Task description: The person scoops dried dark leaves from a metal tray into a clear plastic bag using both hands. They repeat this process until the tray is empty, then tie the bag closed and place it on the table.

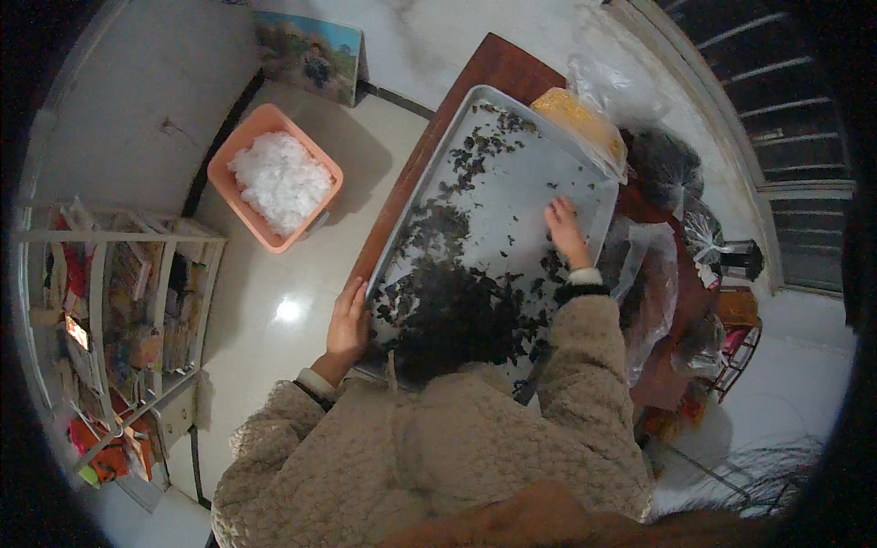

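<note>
A large, shallow metal tray (541, 212) lies at an angle on a reddish-brown wooden table (503, 65) before me. Dark, crinkled dried pieces (452, 308), perhaps leaves or fungus, are heaped at its near end and thinly strewn toward the far end. My left hand (348, 327) holds the tray's left rim, its thumb out of sight. Over the right part of the tray is my right hand (566, 229), slightly blurred, fingers a little apart and pointing away from me. Nothing shows in it, though its palm is hidden. A few dark pieces lie close to its fingers.
A clear bag of yellow grains (582, 127) lies against the tray's far right corner. Plastic bags (647, 281) crowd the table's right side. On the floor to the left stands an orange bin (226, 161) with white fluffy material (282, 179), near a shelf unit (130, 236).
</note>
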A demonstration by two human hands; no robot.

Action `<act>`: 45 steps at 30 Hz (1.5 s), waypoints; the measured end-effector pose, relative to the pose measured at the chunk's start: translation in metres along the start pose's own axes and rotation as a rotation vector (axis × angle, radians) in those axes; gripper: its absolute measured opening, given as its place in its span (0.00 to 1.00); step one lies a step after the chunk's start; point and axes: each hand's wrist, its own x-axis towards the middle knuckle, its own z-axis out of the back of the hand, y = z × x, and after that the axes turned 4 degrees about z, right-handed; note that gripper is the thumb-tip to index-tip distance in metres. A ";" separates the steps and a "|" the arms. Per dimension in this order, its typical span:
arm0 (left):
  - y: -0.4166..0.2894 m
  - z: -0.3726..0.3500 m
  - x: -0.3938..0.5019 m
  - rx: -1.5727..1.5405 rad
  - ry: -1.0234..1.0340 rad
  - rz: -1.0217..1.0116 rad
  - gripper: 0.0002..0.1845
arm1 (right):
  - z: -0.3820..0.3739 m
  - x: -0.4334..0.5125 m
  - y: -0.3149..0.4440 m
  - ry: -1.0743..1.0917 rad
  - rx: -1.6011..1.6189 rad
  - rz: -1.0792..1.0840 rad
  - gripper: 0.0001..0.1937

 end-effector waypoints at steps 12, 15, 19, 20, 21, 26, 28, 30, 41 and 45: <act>0.006 -0.005 -0.002 -0.038 -0.009 -0.026 0.30 | -0.009 -0.097 -0.011 -0.186 -0.025 0.236 0.23; 0.005 -0.005 -0.003 -0.037 -0.023 -0.036 0.30 | -0.001 -0.072 -0.037 -0.197 -0.206 -0.083 0.25; 0.005 -0.004 -0.004 -0.027 -0.022 -0.027 0.31 | -0.024 -0.105 -0.030 -0.017 -0.089 -0.090 0.30; 0.005 -0.004 -0.004 -0.030 -0.027 -0.029 0.31 | -0.028 -0.121 -0.023 0.060 0.004 -0.044 0.31; 0.005 -0.005 -0.005 -0.031 -0.017 -0.019 0.31 | -0.038 -0.140 -0.012 0.110 0.061 -0.047 0.31; 0.003 -0.001 -0.002 -0.024 -0.052 -0.063 0.30 | -0.041 -0.199 0.050 0.253 0.023 -0.019 0.31; -0.006 0.004 -0.001 0.063 -0.049 -0.028 0.30 | -0.013 -0.203 0.071 0.159 0.002 0.043 0.30; -0.023 0.008 -0.005 0.045 -0.153 -0.196 0.30 | 0.020 -0.210 0.094 0.055 -0.051 0.071 0.28; -0.127 -0.025 -0.076 -0.478 0.842 -0.984 0.29 | 0.064 -0.262 0.169 -0.080 -0.001 0.103 0.13; -0.108 0.012 -0.064 -0.223 0.968 -0.346 0.29 | 0.030 -0.282 0.149 -0.099 -0.010 0.073 0.08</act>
